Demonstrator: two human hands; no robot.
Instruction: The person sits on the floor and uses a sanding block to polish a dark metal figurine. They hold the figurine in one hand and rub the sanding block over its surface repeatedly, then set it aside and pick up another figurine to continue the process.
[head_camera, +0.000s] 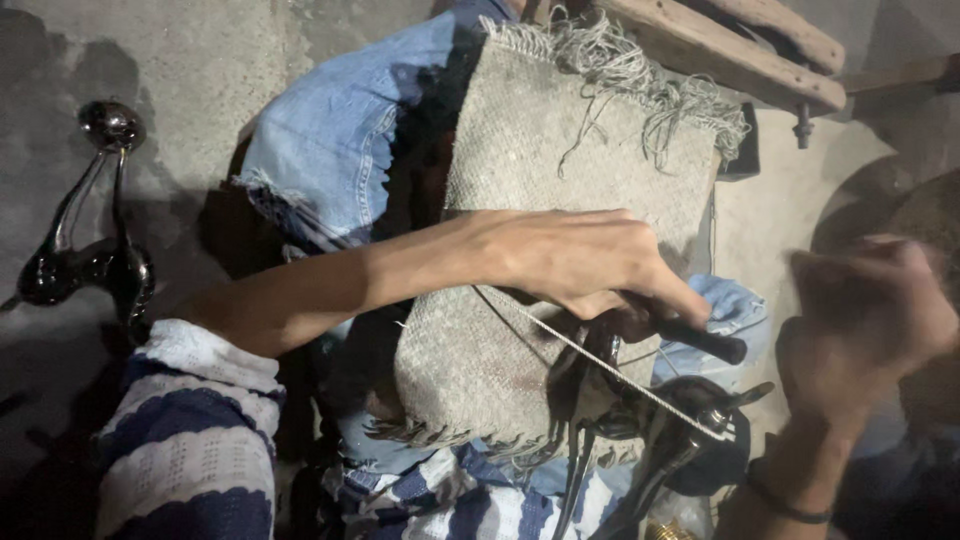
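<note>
My left hand reaches across a grey woven cloth with frayed edges and grips a dark tool handle at the cloth's right side. A thin pale cord runs taut from under that hand down to a dark metal piece at the lower right. My right hand is blurred at the right edge, fingers curled into a fist; whether it holds the cord is not visible. It wears a dark wristband.
Blue denim fabric lies behind the cloth. A dark shiny metal lever stands at the left on the concrete floor. Wooden boards cross the top right. My striped sleeve fills the lower left.
</note>
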